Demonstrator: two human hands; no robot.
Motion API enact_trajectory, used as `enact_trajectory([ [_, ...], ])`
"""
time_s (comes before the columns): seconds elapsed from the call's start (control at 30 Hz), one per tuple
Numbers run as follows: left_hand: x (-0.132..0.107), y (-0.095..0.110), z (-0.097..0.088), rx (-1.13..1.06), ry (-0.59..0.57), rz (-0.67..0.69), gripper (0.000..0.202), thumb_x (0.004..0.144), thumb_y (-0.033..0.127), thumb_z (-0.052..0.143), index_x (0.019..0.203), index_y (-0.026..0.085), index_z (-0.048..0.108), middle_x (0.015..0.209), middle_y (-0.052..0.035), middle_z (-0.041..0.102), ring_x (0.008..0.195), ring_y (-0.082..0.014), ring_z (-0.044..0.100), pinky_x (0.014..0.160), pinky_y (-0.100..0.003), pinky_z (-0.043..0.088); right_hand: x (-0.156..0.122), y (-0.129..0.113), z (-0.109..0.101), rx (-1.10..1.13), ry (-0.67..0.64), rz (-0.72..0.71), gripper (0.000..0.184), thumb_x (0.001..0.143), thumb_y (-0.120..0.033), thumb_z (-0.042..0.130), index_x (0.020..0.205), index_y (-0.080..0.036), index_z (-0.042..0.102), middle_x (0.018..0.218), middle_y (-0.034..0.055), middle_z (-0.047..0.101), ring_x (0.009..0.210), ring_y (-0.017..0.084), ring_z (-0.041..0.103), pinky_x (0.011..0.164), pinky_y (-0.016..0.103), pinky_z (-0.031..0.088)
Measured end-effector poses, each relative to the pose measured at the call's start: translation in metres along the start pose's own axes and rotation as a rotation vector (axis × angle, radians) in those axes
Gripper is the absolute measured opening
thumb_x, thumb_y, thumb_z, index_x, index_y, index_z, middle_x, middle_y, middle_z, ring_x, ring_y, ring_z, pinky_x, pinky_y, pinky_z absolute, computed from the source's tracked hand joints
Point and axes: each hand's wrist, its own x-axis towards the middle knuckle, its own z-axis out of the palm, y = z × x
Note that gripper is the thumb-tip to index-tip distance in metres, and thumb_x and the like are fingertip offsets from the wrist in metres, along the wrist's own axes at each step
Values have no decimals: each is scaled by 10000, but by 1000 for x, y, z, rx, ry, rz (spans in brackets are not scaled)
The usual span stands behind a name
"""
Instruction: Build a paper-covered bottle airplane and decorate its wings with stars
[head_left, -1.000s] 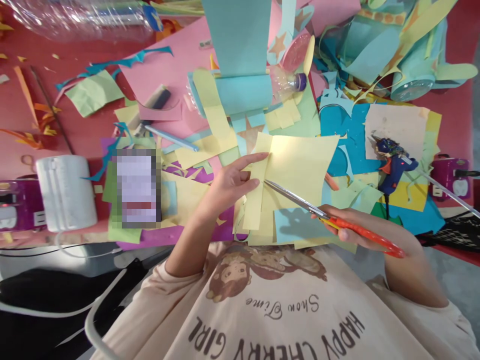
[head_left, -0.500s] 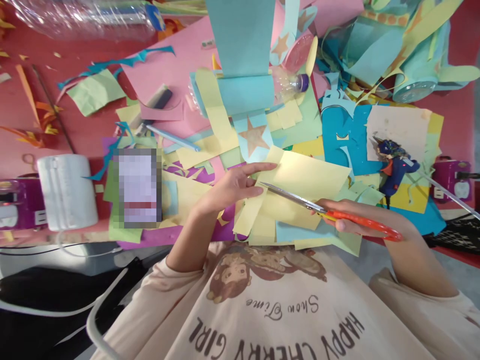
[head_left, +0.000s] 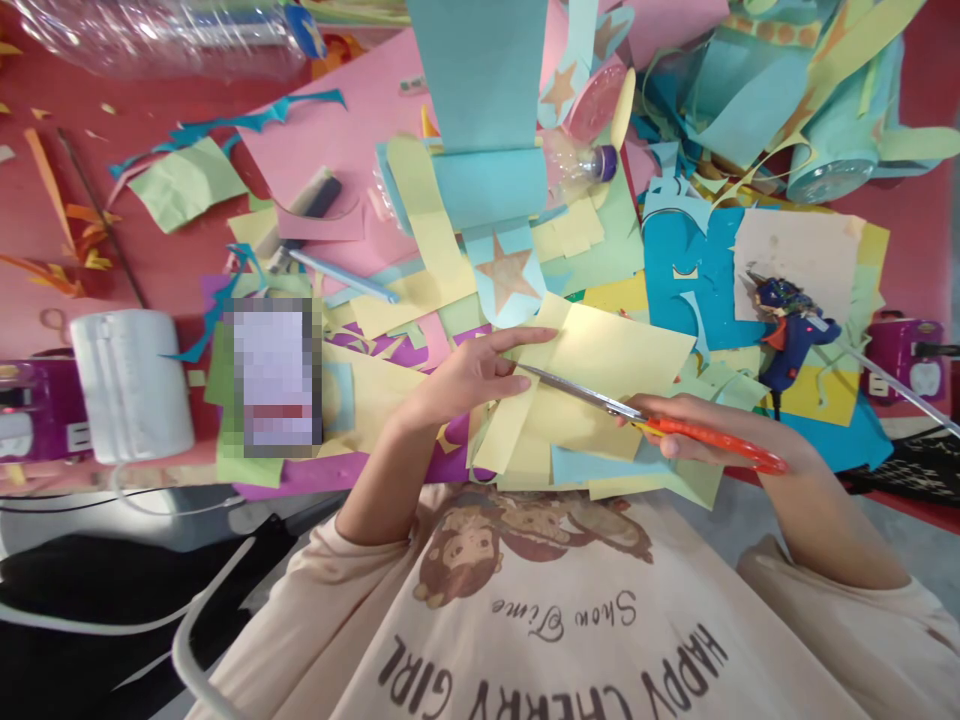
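Note:
Pale yellow paper (head_left: 615, 350) lies in front of me, with a narrower strip (head_left: 504, 435) along its left side. At its upper left edge my left hand (head_left: 480, 372) has the paper between index finger and thumb; the other fingers are curled. The fingers of my right hand (head_left: 682, 425) are wrapped round the red and yellow handles of a pair of scissors (head_left: 585, 392). The blades look nearly together and point left across the paper, their tip close to my left thumb. Paper scraps lie beneath.
A blue-wrapped plastic bottle (head_left: 491, 188) with a star flap lies beyond the paper. A glue gun (head_left: 787, 340) rests at the right. To the left are a phone (head_left: 274, 375), a white pouch (head_left: 133, 385) and a blue pen (head_left: 345, 277).
My right hand and the scissors have shifted slightly left. The strip at the paper's left has swung a little to the right; my left hand is nearly still.

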Motion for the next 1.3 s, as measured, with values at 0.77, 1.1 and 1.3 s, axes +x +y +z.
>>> enact_trajectory([
  [0.77, -25, 6, -5, 252, 312, -117, 551, 764, 204, 632, 1313, 215, 589, 529, 81, 330, 494, -68, 307, 451, -194, 244, -10, -1, -23, -484, 293, 245, 381, 897, -550, 487, 1114, -246, 565, 718, 4, 581, 575, 146, 475, 556, 252, 387],
  [1.1, -35, -7, 0, 394, 431, -111, 567, 777, 273, 616, 1337, 215, 545, 1264, -95, 612, 615, -39, 507, 619, -201, 517, 13, 26, -30, -1004, 791, 446, 522, 861, -479, 533, 1274, -161, 561, 829, 134, 703, 783, 344, 668, 590, 327, 389],
  [1.3, -39, -7, -6, 564, 487, 3, 515, 797, 234, 609, 1307, 284, 560, 1435, -83, 496, 594, -15, 515, 671, -221, 571, 9, 31, -25, -998, 781, 348, 595, 826, -407, 619, 1354, -145, 534, 967, 142, 729, 841, 336, 694, 654, 354, 471],
])
